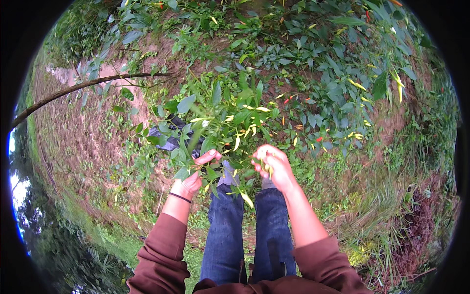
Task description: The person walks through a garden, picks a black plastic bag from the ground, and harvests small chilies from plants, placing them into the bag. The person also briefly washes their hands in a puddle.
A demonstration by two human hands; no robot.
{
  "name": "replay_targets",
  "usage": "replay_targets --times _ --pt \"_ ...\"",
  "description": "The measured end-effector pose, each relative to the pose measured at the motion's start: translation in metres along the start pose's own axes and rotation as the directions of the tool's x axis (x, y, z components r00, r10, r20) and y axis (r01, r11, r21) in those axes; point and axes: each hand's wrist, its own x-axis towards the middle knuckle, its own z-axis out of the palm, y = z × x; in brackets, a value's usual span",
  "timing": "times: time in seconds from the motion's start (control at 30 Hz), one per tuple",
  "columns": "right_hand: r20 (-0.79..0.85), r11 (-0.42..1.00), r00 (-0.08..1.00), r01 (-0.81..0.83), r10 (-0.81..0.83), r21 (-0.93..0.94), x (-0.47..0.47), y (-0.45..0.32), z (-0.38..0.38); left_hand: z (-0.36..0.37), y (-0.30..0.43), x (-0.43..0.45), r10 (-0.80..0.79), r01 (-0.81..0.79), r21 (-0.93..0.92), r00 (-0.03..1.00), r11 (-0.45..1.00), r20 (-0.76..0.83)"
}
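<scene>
A leafy chili pepper plant [220,121] bearing pale yellow chilies stands right in front of my legs. My left hand [198,169] is among its leaves, with the thumb and fingers closed around a leafy stem [211,172]. Several yellowish chilies [270,167] are held in my right hand [273,163], whose fingers are curled at the plant's right side. One pale chili [237,143] hangs between the two hands, and a larger one [247,200] hangs lower, over the gap between my knees. Leaves hide part of my left fingers.
Behind the plant's left side lies a dark plastic bag [169,137], partly covered by leaves. A bare brown branch [80,84] arches in from the left. More chili plants [323,84] with yellow and red fruit spread ahead and right. Tall grass [367,209] grows at the right.
</scene>
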Motion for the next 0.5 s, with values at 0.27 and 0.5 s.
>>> replay_targets --times 0.27,0.5 --pt "-0.206 0.969 0.978 -0.050 0.000 -0.241 0.075 0.017 0.014 -0.004 0.001 -0.002 0.023 -0.023 0.024 1.000 0.999 -0.018" --pt "-0.333 0.857 0.937 -0.085 -0.105 -0.508 0.072 0.029 0.017 0.002 0.005 -0.004 -0.027 0.028 0.017 0.998 0.999 -0.052"
